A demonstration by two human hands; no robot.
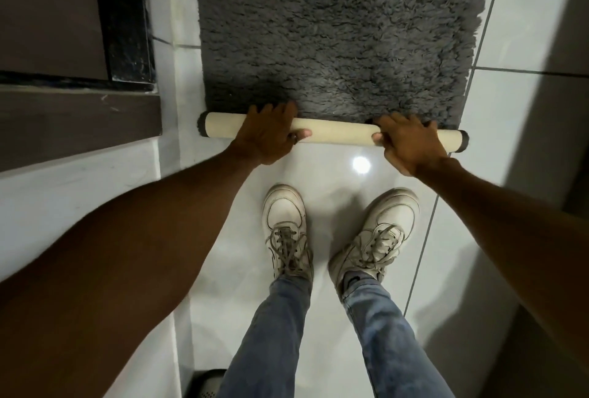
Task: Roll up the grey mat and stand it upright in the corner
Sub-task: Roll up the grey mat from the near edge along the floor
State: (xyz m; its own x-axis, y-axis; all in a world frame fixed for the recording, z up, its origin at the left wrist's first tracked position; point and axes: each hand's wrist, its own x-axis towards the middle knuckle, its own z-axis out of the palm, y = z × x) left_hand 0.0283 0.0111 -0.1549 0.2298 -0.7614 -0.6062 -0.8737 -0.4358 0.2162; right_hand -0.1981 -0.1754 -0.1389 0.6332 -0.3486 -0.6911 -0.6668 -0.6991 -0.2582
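Observation:
A shaggy grey mat (344, 31) lies flat on the white tiled floor and stretches away from me. Its near edge is curled into a thin roll (338, 134) that shows the cream backing, with dark pile at both ends. My left hand (271, 136) grips the roll left of its middle, fingers over the top and thumb on the near side. On the right part of the roll, my right hand (411, 145) holds it the same way.
My two white sneakers (287, 228) stand on the glossy tiles just behind the roll. A dark wooden door and black frame (124, 15) are at the left, with a grey threshold below. A pale wall (561, 110) runs along the right. A dark perforated object (207, 385) sits at the bottom edge.

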